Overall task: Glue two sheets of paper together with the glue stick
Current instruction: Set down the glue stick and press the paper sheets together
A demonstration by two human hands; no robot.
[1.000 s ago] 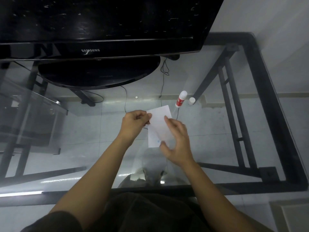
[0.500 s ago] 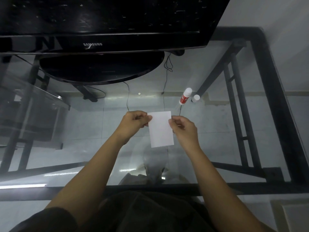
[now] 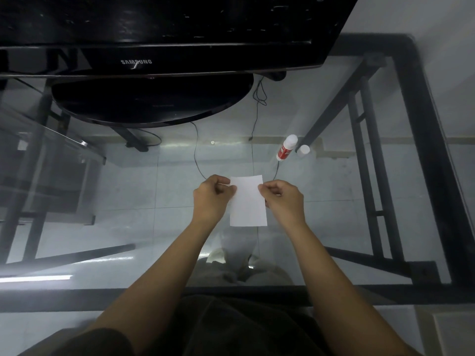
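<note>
Both forearms reach forward; left hand [image 3: 211, 197] and right hand [image 3: 282, 199] face each other, fingers [image 3: 267, 186] pinched closed.

paper [image 3: 248, 204]: white, held upright | glue stick [image 3: 286, 148]: uncapped, lying beyond

right hand [image 3: 284, 199] shifted to paper [image 3: 248, 201] edge

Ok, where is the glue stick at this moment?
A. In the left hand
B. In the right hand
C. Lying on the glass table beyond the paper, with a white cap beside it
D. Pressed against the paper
C: the glue stick lies on the glass table, the white cap beside it, while the left hand and right hand both pinch the paper.
</note>
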